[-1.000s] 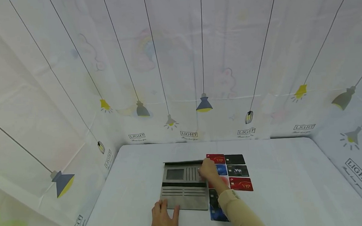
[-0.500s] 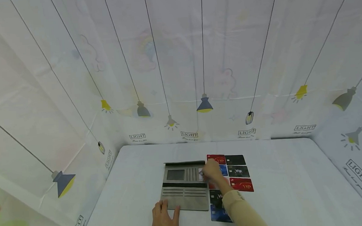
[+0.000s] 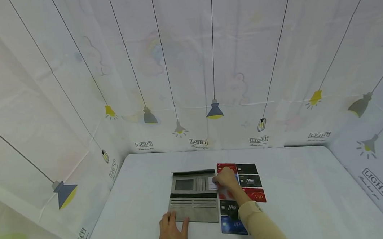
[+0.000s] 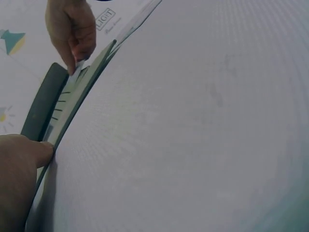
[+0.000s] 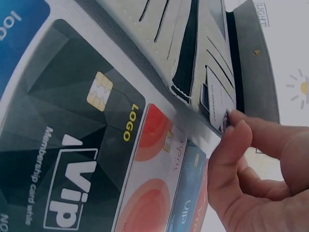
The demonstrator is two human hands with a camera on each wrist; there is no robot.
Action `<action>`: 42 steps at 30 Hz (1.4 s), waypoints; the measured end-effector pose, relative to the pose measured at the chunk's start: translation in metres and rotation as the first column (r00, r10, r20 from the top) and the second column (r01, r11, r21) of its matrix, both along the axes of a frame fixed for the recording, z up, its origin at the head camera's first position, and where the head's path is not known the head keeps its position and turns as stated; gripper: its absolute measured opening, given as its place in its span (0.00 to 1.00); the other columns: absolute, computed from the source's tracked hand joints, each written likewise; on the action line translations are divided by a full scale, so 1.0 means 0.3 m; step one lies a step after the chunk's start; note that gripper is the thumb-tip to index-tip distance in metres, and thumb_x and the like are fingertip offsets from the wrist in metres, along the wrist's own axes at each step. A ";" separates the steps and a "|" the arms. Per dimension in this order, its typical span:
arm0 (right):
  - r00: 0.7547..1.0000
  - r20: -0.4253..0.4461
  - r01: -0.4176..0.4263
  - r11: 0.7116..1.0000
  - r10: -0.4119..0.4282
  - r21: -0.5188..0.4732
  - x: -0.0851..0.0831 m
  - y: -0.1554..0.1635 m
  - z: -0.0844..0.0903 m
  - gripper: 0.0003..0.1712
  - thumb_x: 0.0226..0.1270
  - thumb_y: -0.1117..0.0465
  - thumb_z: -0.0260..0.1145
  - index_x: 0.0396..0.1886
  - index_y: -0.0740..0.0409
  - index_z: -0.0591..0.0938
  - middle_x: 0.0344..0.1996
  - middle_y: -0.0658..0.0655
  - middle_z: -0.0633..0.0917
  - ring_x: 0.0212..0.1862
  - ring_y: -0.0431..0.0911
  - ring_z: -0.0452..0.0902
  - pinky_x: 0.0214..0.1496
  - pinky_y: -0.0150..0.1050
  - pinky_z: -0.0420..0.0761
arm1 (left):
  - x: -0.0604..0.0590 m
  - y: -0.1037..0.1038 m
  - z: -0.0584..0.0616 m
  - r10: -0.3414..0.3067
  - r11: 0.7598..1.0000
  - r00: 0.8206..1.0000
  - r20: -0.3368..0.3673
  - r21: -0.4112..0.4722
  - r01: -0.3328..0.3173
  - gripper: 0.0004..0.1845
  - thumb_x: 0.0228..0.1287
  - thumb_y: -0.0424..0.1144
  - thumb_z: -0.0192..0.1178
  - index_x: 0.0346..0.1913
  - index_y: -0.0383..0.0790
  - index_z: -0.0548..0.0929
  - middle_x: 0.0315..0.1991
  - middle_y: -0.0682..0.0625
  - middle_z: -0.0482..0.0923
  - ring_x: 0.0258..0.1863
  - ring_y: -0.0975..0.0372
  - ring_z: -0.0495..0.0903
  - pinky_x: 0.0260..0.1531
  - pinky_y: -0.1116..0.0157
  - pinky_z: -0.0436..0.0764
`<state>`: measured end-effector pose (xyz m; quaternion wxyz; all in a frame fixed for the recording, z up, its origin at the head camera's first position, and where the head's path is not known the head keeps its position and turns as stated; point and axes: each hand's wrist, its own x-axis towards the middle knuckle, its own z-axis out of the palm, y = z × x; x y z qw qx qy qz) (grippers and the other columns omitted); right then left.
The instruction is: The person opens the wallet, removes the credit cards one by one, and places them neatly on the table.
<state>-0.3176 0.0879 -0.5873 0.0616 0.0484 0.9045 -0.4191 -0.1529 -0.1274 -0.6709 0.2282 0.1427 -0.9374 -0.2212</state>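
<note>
An opened grey wallet (image 3: 196, 213) with card slots and a clear window lies on the white table. My right hand (image 3: 226, 178) pinches the edge of a white card (image 5: 219, 99) between thumb and forefinger. That card lies at the right-hand slots of the wallet's upper half; how deep it sits in a slot I cannot tell. My left hand (image 3: 172, 232) rests at the wallet's lower left edge, fingers spread, thumb touching the edge in the left wrist view.
Several cards lie in two columns right of the wallet, among them a black Vip card (image 3: 250, 181), a red VIP card (image 3: 255, 195) and a blue card (image 3: 233, 225). Part of them is under my right forearm. A patterned backdrop (image 3: 175, 62) stands behind the table.
My right hand has shifted slightly to the right, and more of the white card shows beside its fingertips. The left hand and the wallet stay put.
</note>
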 end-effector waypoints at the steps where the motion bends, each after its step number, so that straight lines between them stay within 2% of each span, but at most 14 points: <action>1: 1.000 0.000 -0.004 1.000 0.004 0.003 -0.001 -0.001 -0.003 0.24 0.56 0.65 0.71 0.07 0.53 0.70 0.09 0.49 0.71 0.16 0.42 0.67 0.18 0.32 0.65 | 0.000 0.000 0.000 0.000 1.000 1.000 0.003 0.002 0.000 0.32 0.53 0.57 0.74 0.52 0.35 0.84 0.50 0.43 0.77 0.54 0.50 0.77 0.45 0.53 0.86; 6: 0.998 -0.024 -0.051 0.998 0.052 0.029 0.008 0.001 -0.008 0.29 0.55 0.65 0.71 0.05 0.50 0.63 0.06 0.46 0.63 0.13 0.40 0.58 0.15 0.31 0.56 | -0.001 -0.002 -0.002 -0.002 1.000 1.000 0.022 0.011 0.002 0.32 0.54 0.59 0.72 0.53 0.36 0.84 0.50 0.44 0.77 0.55 0.51 0.77 0.46 0.53 0.86; 13: 0.996 -0.045 -0.071 0.996 0.074 0.061 0.016 0.022 -0.004 0.27 0.56 0.66 0.67 0.06 0.50 0.62 0.07 0.46 0.61 0.13 0.39 0.54 0.15 0.31 0.53 | -0.002 0.000 -0.002 0.004 1.000 1.000 0.006 0.003 -0.004 0.32 0.53 0.58 0.73 0.53 0.36 0.84 0.50 0.44 0.77 0.54 0.51 0.77 0.45 0.53 0.86; 18: 0.997 -0.048 -0.059 0.992 0.065 0.109 0.023 0.049 0.002 0.27 0.55 0.64 0.68 0.06 0.50 0.62 0.07 0.46 0.60 0.14 0.39 0.52 0.16 0.31 0.51 | 0.000 0.001 0.002 0.009 1.000 0.999 -0.043 -0.015 -0.009 0.31 0.51 0.56 0.75 0.51 0.35 0.85 0.48 0.44 0.77 0.52 0.52 0.78 0.43 0.54 0.86; 20: 0.997 -0.046 -0.060 0.992 0.066 0.113 0.028 0.055 0.004 0.27 0.56 0.64 0.68 0.06 0.50 0.63 0.07 0.46 0.60 0.14 0.39 0.51 0.16 0.31 0.51 | 0.001 0.000 0.005 0.012 1.000 0.998 -0.056 -0.017 -0.013 0.31 0.50 0.55 0.76 0.50 0.35 0.85 0.47 0.44 0.78 0.52 0.51 0.78 0.42 0.54 0.86; 25: 0.997 -0.039 -0.062 0.991 0.067 0.117 0.043 0.072 0.009 0.29 0.59 0.63 0.69 0.06 0.50 0.62 0.08 0.45 0.60 0.14 0.39 0.52 0.16 0.31 0.53 | 0.003 -0.001 0.015 0.014 1.000 1.000 -0.018 -0.003 -0.014 0.31 0.52 0.56 0.75 0.51 0.35 0.85 0.48 0.44 0.78 0.53 0.51 0.78 0.45 0.54 0.85; 28: 0.998 -0.021 -0.050 0.995 0.052 0.088 0.051 0.083 0.021 0.28 0.61 0.63 0.69 0.07 0.52 0.64 0.08 0.46 0.63 0.14 0.39 0.56 0.16 0.31 0.56 | 0.004 -0.002 0.019 0.008 1.000 1.000 -0.013 0.022 -0.008 0.32 0.52 0.56 0.75 0.51 0.34 0.84 0.49 0.43 0.79 0.53 0.50 0.78 0.47 0.53 0.85; 30: 0.999 -0.012 -0.043 0.996 0.044 0.073 0.057 0.090 0.032 0.25 0.62 0.63 0.68 0.09 0.55 0.68 0.09 0.48 0.67 0.15 0.40 0.60 0.17 0.31 0.59 | 0.004 -0.003 0.020 0.008 0.999 1.000 -0.022 0.036 -0.007 0.32 0.51 0.54 0.76 0.51 0.33 0.84 0.50 0.42 0.79 0.53 0.50 0.79 0.49 0.52 0.85; 32: 1.000 -0.008 -0.028 0.998 0.029 0.061 0.061 0.099 0.042 0.17 0.62 0.64 0.69 0.16 0.61 0.76 0.15 0.52 0.74 0.20 0.43 0.67 0.20 0.33 0.65 | 0.003 -0.006 0.021 0.011 0.999 0.999 -0.040 0.049 -0.009 0.30 0.52 0.53 0.76 0.50 0.33 0.84 0.49 0.42 0.80 0.53 0.49 0.79 0.49 0.52 0.84; 34: 1.000 -0.001 -0.013 0.999 0.013 0.050 0.066 0.107 0.049 0.09 0.62 0.64 0.69 0.28 0.67 0.82 0.25 0.57 0.81 0.26 0.46 0.73 0.25 0.34 0.72 | 0.002 -0.009 0.021 0.014 0.998 0.998 -0.053 0.055 -0.011 0.29 0.52 0.51 0.76 0.50 0.33 0.85 0.49 0.41 0.81 0.53 0.48 0.80 0.50 0.51 0.84; 36: 1.000 0.008 0.001 1.000 -0.001 0.018 0.072 0.113 0.053 0.14 0.62 0.65 0.69 0.43 0.71 0.81 0.36 0.63 0.83 0.33 0.50 0.78 0.30 0.37 0.79 | 0.001 -0.012 0.022 0.016 0.998 0.998 -0.060 0.056 -0.013 0.27 0.53 0.50 0.76 0.49 0.33 0.85 0.49 0.41 0.82 0.53 0.48 0.81 0.50 0.51 0.84; 38: 1.000 0.019 0.012 1.000 -0.012 -0.021 0.079 0.118 0.052 0.20 0.63 0.65 0.69 0.51 0.72 0.78 0.43 0.68 0.82 0.36 0.52 0.80 0.33 0.40 0.83 | 0.000 -0.013 0.022 0.014 0.998 0.998 -0.057 0.058 -0.011 0.26 0.54 0.49 0.75 0.48 0.33 0.85 0.49 0.41 0.82 0.53 0.47 0.81 0.50 0.51 0.84; 42: 0.999 0.012 0.030 0.997 -0.030 -0.070 0.096 0.129 0.048 0.22 0.64 0.64 0.68 0.54 0.72 0.77 0.44 0.69 0.83 0.33 0.50 0.82 0.33 0.41 0.84 | -0.001 -0.014 0.023 0.005 0.998 0.999 -0.041 0.063 -0.003 0.24 0.56 0.48 0.74 0.48 0.33 0.85 0.50 0.40 0.82 0.53 0.48 0.81 0.51 0.51 0.84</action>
